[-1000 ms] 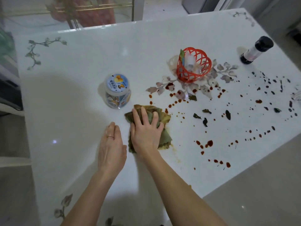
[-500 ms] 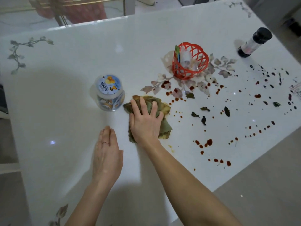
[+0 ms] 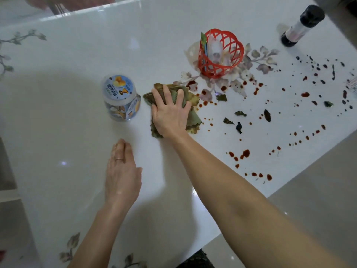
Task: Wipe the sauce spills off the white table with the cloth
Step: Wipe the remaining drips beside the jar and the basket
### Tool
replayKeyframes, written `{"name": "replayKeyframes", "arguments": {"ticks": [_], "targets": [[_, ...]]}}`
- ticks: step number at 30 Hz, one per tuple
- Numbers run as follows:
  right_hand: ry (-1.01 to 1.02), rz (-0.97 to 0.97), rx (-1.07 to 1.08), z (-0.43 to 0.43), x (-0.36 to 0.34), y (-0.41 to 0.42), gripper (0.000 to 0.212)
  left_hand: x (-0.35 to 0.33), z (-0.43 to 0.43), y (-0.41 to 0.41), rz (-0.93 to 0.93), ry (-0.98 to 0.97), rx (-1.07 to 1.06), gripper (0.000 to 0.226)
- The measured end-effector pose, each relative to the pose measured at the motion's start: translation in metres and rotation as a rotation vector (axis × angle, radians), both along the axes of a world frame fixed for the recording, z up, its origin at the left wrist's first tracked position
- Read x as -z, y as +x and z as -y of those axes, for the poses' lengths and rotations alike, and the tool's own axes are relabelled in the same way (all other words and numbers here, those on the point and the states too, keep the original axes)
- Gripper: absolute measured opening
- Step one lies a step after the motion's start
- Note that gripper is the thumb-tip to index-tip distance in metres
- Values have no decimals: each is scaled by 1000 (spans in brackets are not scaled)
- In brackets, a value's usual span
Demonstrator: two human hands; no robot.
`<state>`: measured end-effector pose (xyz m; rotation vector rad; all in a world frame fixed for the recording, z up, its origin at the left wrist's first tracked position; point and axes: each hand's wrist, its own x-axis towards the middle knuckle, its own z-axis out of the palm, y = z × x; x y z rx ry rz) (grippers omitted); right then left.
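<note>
A crumpled olive-green cloth (image 3: 194, 118) lies on the white table (image 3: 67, 105) near its middle. My right hand (image 3: 171, 113) presses flat on the cloth with fingers spread. My left hand (image 3: 122, 175) rests flat on the bare table, nearer to me and left of the cloth. Dark red sauce spills (image 3: 245, 153) dot the table from the cloth's right edge out to the far right, with small dark leaf bits (image 3: 239, 127) among them.
A lidded plastic jar (image 3: 120, 98) stands just left of the cloth. A red lattice basket (image 3: 220, 53) sits beyond the cloth. A black-capped bottle (image 3: 301, 26) stands at the far right. The table's right edge runs diagonally near the spills.
My right hand has slid the cloth slightly away from me toward the basket. My left hand has drawn back a little toward me on the table.
</note>
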<state>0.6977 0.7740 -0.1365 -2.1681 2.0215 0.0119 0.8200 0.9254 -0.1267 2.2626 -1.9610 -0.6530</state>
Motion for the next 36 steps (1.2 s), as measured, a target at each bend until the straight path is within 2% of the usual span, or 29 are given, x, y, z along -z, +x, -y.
{"name": "replayKeyframes", "arguments": {"ticks": [15,22,30,36], "targets": [[-11,-4,-12,-22,5,-10,54,4,0,0,3,-21,11,74],[-151,32,-53,-107,13,-26,52,0,-1,-1,5,-15,25,73],[-61,72,42,-86,9,-26,53,5,1,6,-11,1,42,74],[-68,49,-45,-118,9,-46,52,7,2,6,-31,-4,45,72]]}}
